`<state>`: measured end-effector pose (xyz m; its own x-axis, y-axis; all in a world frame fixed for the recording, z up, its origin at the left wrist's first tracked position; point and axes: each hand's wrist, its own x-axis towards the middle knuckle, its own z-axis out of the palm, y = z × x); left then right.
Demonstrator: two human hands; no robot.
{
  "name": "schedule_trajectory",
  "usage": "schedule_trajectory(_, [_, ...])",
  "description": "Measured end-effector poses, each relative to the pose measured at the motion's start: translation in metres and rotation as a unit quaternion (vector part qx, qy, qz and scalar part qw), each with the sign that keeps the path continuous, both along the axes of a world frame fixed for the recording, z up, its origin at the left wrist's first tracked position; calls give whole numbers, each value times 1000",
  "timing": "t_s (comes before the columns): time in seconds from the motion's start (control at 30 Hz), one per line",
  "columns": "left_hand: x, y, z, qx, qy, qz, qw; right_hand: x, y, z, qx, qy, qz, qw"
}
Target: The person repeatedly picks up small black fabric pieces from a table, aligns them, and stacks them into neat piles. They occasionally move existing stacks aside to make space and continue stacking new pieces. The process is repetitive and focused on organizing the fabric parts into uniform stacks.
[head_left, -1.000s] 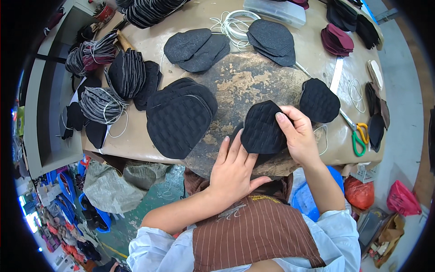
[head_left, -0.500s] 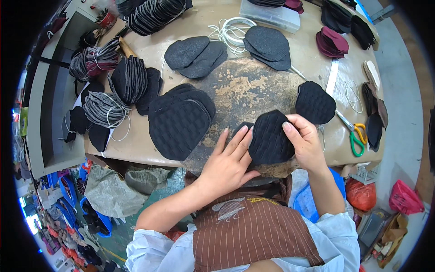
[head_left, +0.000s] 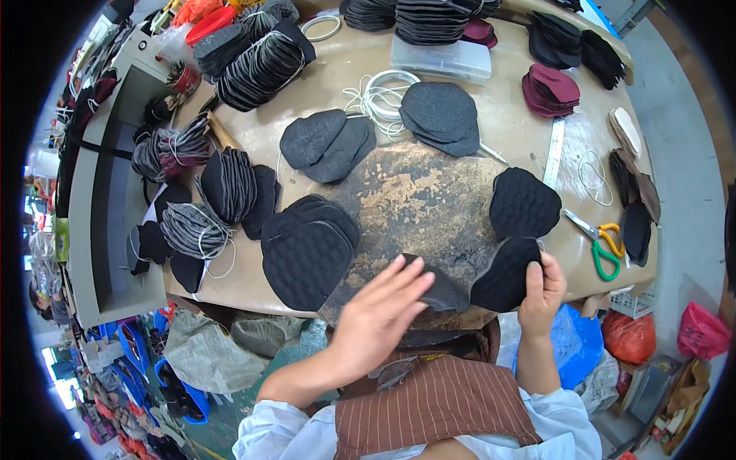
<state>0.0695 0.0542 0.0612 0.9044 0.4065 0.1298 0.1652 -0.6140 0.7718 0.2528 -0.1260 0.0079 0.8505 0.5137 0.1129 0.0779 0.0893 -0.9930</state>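
Observation:
Between the thumb and fingers of my right hand [head_left: 543, 290] is a black quilted fabric piece [head_left: 502, 277], rounded and tilted up off the worn board [head_left: 406, 203]. My left hand [head_left: 383, 310] lies with fingers stretched out over the edge of a smooth dark piece [head_left: 443, 287] at the board's near side. Just beyond the right hand rests another black quilted piece [head_left: 525, 203]. On the left of the board sits a pile of larger quilted pieces [head_left: 307, 257]. Two groups of plain dark grey pieces, the left one [head_left: 326, 146] and the right one [head_left: 439, 117], lie at its far edge.
Scissors [head_left: 602, 245] with green and yellow handles lie at the right, near a metal ruler [head_left: 553, 153]. White cord [head_left: 379, 100] is coiled at the back by a clear plastic box [head_left: 441, 60]. Tied bundles of grey pieces [head_left: 195, 230] crowd the left, beside a grey drawer unit [head_left: 107, 230].
My right hand has carried the quilted piece right and toward me, tilting it. The left hand no longer touches that piece, and more of the smooth dark piece shows. The view has shifted.

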Motion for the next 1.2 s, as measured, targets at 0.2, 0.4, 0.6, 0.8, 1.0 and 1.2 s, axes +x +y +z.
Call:
schedule_trajectory(0.2, [12, 81, 68, -187, -140, 217, 948, 13, -21, -31, 53, 20, -52, 997])
schedule_trajectory(0.4, [39, 157, 34, 342, 94, 119, 927, 11, -21, -42, 127, 47, -46, 990])
schedule_trajectory(0.6, [159, 116, 16, 249, 6, -24, 968, 13, -19, -29, 100, 12, -60, 993])
schedule_trajectory(0.8, [220, 97, 3, 286, 220, -20, 933, 10, -20, -34, 105, 19, -65, 992])
schedule_trajectory(1.0, [223, 101, -7, 328, 201, 5, 923, 12, -17, -29, 88, 12, -66, 994])
schedule_trajectory(1.2, [146, 95, 44, 293, 5, 17, 956, 14, -20, -33, 82, 17, -63, 995])
